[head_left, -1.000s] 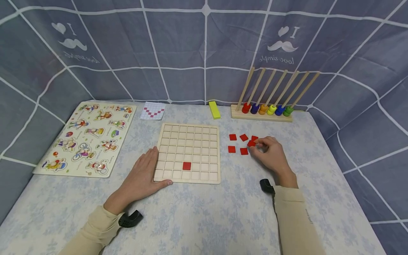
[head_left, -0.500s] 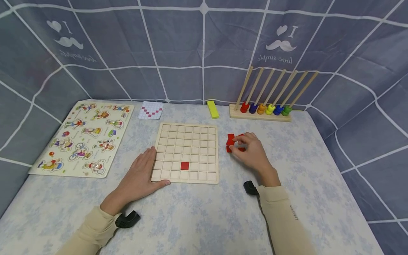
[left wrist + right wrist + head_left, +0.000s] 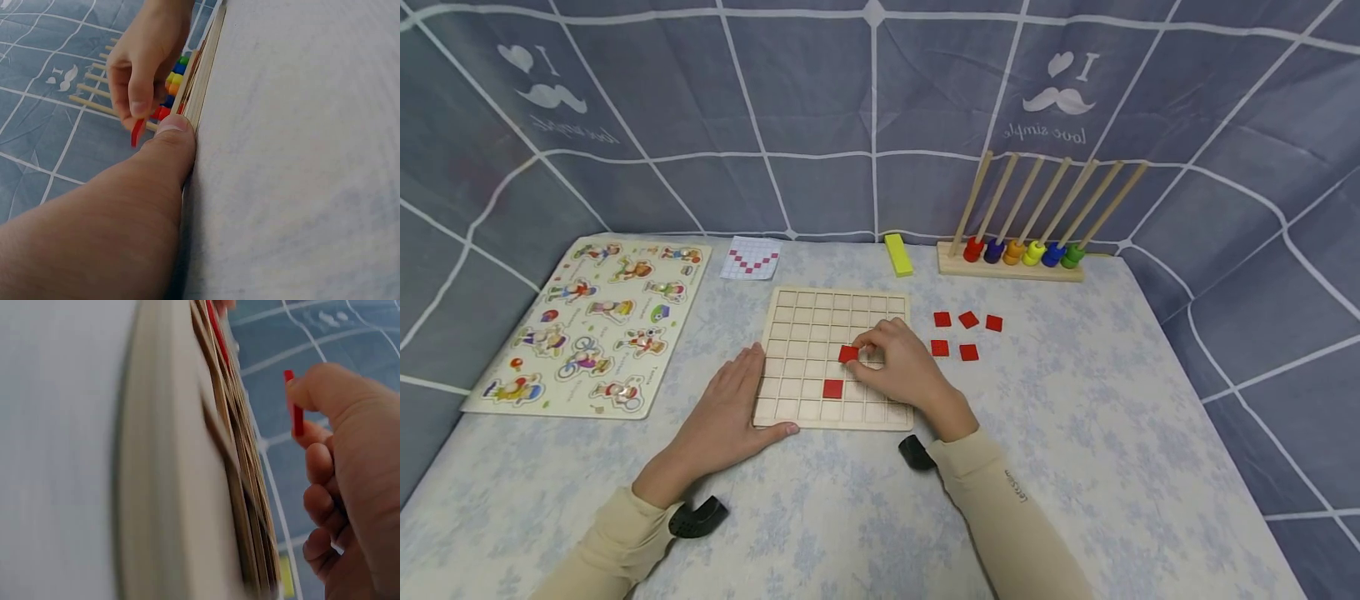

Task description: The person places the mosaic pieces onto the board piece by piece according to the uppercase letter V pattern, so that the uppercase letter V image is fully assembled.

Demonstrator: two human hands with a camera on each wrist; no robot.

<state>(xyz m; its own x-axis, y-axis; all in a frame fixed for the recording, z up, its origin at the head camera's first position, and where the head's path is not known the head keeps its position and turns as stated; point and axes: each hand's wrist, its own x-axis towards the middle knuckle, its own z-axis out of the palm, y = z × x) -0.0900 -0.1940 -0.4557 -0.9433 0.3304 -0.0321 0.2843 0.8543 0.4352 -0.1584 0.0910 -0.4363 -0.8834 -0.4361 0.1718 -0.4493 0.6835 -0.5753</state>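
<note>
A wooden grid board (image 3: 797,321) lies on the table, with one red square tile (image 3: 832,389) set in a cell of a lower row. Over the board, my right hand (image 3: 904,367) pinches another red square tile (image 3: 848,354) between thumb and finger. In the right wrist view that pinched tile (image 3: 294,403) appears edge-on, raised off the board. My left hand (image 3: 726,408) rests flat against the board's left side, its thumb at the lower left corner. Several loose red tiles (image 3: 968,319) lie on the cloth right of the board.
Behind the board stand a card with a red square pattern (image 3: 751,258), a yellow block (image 3: 898,255) and a wooden peg rack (image 3: 1011,265) with coloured beads. A picture puzzle board (image 3: 587,329) lies at the left. Tiled-pattern cloth walls (image 3: 820,100) enclose the table.
My right hand has lifted a red tile from the loose group and carried it left over the grid board. My left hand has stayed at the board's edge.
</note>
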